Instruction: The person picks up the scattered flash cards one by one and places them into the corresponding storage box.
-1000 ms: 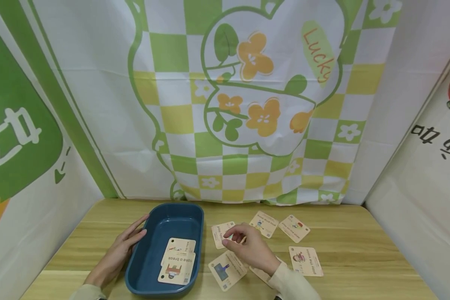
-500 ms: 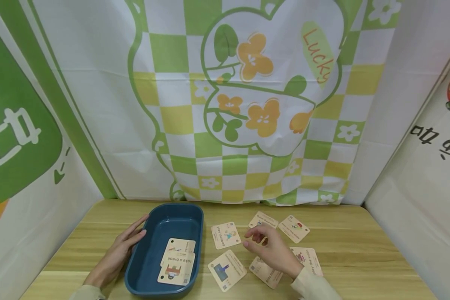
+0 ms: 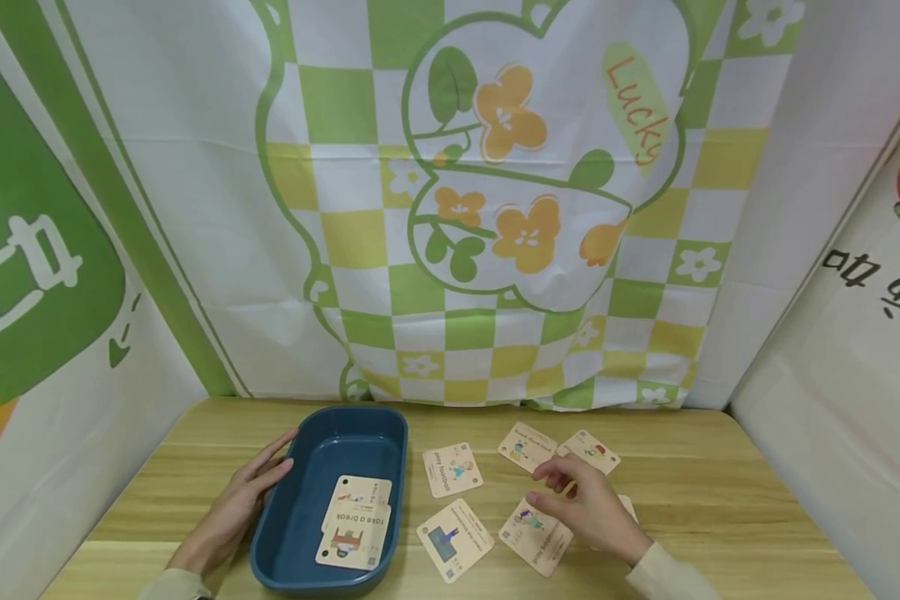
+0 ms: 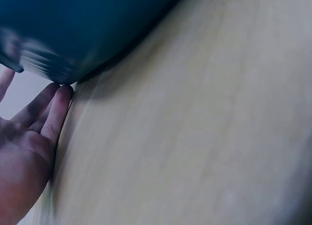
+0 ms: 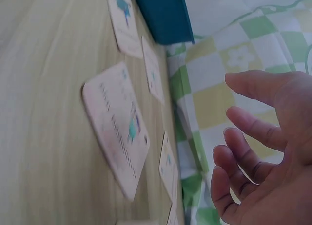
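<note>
My left hand (image 3: 236,504) rests against the left side of a dark blue tray (image 3: 311,450), its fingers extended; in the left wrist view the fingertips touch the tray's outer wall. Inside the tray, a "take a break" card (image 3: 356,537) overlaps another picture card (image 3: 363,492). With nothing held, my right hand (image 3: 592,508) hovers over the cards, fingers loosely bent and thumb apart. Near its fingertips lies a picture card (image 3: 532,537) beginning "play". The hand mostly covers another card (image 3: 629,507) and partly hides a slide card (image 3: 592,446).
A "play football" card (image 3: 452,470) and a card with a blue picture (image 3: 450,542) lie just right of the tray. Behind them is another picture card (image 3: 528,446). The wooden table (image 3: 720,500) ends at a green-and-white checked curtain (image 3: 468,333).
My right hand has moved rightward, from over the "play football" card to the cards farther right, uncovering that card and the "play" card. The left hand and tray have stayed put.
</note>
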Available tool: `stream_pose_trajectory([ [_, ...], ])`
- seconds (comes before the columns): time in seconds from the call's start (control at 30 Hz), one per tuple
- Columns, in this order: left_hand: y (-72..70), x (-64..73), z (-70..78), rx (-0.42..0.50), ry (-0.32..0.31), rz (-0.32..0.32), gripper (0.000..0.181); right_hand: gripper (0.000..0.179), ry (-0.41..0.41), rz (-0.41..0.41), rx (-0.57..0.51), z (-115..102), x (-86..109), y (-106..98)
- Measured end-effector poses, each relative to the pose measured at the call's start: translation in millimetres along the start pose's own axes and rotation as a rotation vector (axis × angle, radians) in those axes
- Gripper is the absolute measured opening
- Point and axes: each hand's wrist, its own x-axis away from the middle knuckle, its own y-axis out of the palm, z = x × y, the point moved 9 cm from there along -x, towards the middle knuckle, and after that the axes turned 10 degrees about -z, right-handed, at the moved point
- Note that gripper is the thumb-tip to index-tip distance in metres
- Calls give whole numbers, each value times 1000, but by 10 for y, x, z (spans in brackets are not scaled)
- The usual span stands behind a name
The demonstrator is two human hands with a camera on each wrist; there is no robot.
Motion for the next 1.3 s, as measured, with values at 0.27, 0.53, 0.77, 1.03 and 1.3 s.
stream_pose_trajectory([
  [0.27, -3, 3, 8, -6, -7, 1, 64, 32, -4, 46, 9, 173, 152, -196],
  [0.53, -1, 4, 19, -11, -4, 3, 64, 38, 73, 48, 27, 380, 260, -336],
  [0.77, 1, -5, 9, -6, -6, 7, 64, 44, 172, 44, 48, 624, 378, -427],
  [1.03, 1, -4, 0, -1, -2, 5, 64, 51, 222, 37, 118, 832, 508, -502],
  [1.3, -6, 0, -9, -7, -11, 10, 64, 61, 283, -2, 187, 972, 575, -498],
])
